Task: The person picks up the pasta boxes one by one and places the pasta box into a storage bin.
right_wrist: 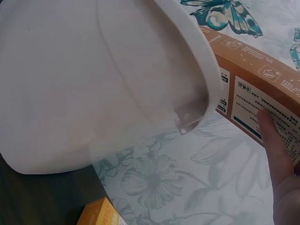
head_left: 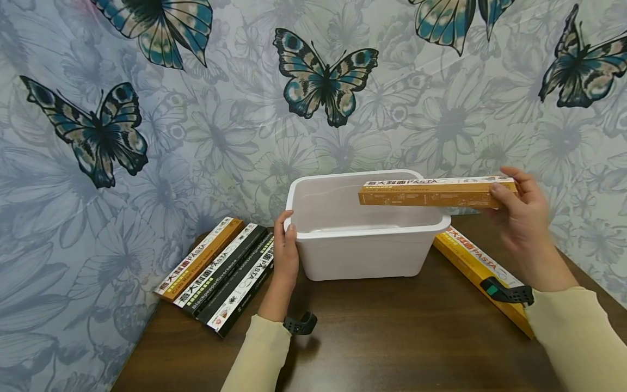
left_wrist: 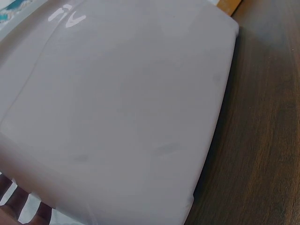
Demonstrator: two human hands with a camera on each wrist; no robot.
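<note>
A white plastic bin (head_left: 362, 256) stands on the table, its mouth facing up. My left hand (head_left: 286, 247) grips the bin's left end at the rim; in the left wrist view a few fingers (left_wrist: 18, 200) show at that end. Over the bin's right side, above the rim, an orange-brown pasta box (head_left: 421, 195) is held level by its right end in my right hand (head_left: 524, 218), thumb on the near side. The right wrist view shows a fingertip (right_wrist: 269, 126) against the printed side of this box, beyond the bin's rim.
Left of the bin, a brown pasta box (head_left: 201, 258) and two black pasta boxes (head_left: 222, 267) lie side by side. A yellow pasta box (head_left: 482, 272) lies slanted at right, beneath my right forearm. Butterfly-patterned wall covering (head_left: 235, 136) rises behind the wooden table (head_left: 372, 337).
</note>
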